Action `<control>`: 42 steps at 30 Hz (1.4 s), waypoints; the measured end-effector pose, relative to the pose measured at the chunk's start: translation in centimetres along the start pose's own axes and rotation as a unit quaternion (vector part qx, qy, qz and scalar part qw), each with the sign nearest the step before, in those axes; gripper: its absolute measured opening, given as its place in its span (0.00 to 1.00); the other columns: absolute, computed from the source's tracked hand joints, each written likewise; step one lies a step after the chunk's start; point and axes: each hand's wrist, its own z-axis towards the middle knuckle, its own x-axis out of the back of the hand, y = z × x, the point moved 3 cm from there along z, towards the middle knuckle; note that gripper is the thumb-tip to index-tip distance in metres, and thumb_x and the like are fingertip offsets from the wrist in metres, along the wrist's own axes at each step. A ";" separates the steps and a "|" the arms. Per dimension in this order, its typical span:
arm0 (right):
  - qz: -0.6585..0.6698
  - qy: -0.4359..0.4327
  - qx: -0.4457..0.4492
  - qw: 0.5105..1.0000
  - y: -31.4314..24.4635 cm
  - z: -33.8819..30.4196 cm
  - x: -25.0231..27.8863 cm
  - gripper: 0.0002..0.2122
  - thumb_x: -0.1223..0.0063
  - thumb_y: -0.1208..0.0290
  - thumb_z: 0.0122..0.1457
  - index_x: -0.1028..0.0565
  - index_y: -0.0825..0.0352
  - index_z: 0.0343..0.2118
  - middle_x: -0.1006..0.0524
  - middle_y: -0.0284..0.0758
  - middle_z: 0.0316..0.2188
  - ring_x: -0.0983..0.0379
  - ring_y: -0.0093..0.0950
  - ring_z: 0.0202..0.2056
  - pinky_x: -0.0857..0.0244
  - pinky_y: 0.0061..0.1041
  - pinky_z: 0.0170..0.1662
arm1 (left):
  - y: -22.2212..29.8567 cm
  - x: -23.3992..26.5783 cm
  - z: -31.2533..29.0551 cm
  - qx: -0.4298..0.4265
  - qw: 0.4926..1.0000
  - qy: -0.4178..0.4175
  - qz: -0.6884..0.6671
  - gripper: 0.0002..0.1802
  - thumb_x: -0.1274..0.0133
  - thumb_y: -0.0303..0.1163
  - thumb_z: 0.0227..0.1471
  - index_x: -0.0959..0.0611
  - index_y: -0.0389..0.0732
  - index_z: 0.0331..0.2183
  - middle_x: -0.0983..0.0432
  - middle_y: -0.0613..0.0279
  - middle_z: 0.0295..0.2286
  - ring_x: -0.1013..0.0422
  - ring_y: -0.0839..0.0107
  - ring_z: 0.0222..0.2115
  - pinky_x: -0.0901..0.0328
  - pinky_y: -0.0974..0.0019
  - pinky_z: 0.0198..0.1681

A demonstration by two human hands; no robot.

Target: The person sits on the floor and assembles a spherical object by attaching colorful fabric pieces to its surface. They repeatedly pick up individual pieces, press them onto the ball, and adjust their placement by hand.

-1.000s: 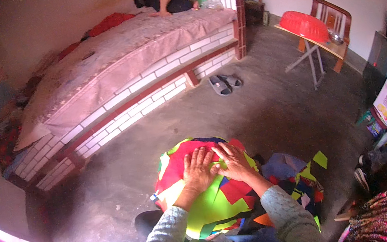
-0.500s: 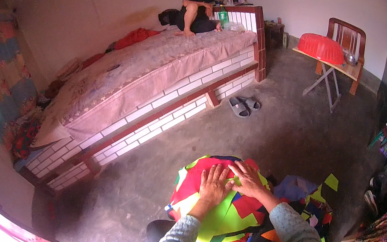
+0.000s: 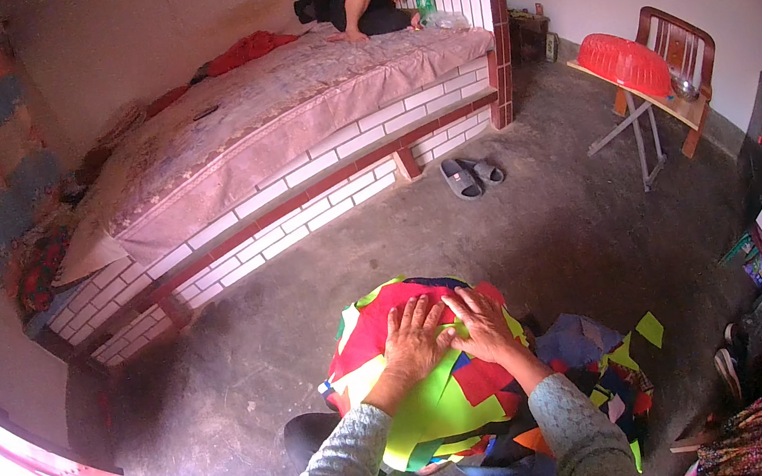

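Observation:
A rounded bundle of patchwork cloth [image 3: 435, 419] in red, neon yellow-green, dark blue and other colours rests in front of me, low in the view. My left hand [image 3: 414, 340] lies flat on its upper red part with the fingers spread. Beside it, my right hand [image 3: 483, 326] also presses flat on the cloth, its thumb close to the left one. Nothing is gripped in either hand. Loose fabric scraps [image 3: 613, 381] in dark blue, yellow-green, orange and black lie to the right of the bundle. What is under the cloth is hidden.
Ahead stands a brick-sided bed [image 3: 282, 114] where a person [image 3: 368, 1] sits. Grey slippers [image 3: 466, 178] lie on the concrete floor. At the right are a folding table [image 3: 643, 97] with a red plastic basket [image 3: 623, 65] and a wooden chair [image 3: 681, 41]. Bright light enters lower left.
The whole view has tipped slightly downward, so the bed and bundle sit higher in the picture. Both hands stay flat at about the same spot on the cloth.

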 end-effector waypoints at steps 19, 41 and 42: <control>0.010 0.009 -0.009 1.000 0.0 0.0 0.0 0.37 0.42 0.52 0.47 0.41 0.57 0.61 0.42 0.43 0.60 0.46 0.41 0.60 0.54 0.44 0.61 | -0.2 -0.2 0.1 0.005 1.000 -0.020 0.001 0.33 0.65 0.57 0.57 0.38 0.50 0.59 0.48 0.54 0.60 0.55 0.57 0.63 0.63 0.45 0.63; 0.080 0.042 -0.012 0.996 1.4 -2.2 1.0 0.38 0.47 0.48 0.52 0.48 0.58 0.63 0.45 0.47 0.61 0.47 0.44 0.61 0.53 0.44 0.62 | -0.1 -0.1 0.7 -0.026 0.999 0.035 0.012 0.34 0.56 0.55 0.54 0.36 0.52 0.59 0.43 0.56 0.58 0.48 0.57 0.60 0.59 0.45 0.62; 0.091 0.048 -0.001 0.995 1.8 -2.8 1.0 0.38 0.47 0.48 0.53 0.47 0.58 0.63 0.45 0.47 0.61 0.47 0.45 0.61 0.53 0.43 0.62 | -0.1 -0.5 0.7 -0.024 0.999 0.029 0.017 0.33 0.54 0.54 0.54 0.34 0.51 0.57 0.41 0.57 0.58 0.47 0.58 0.59 0.58 0.45 0.61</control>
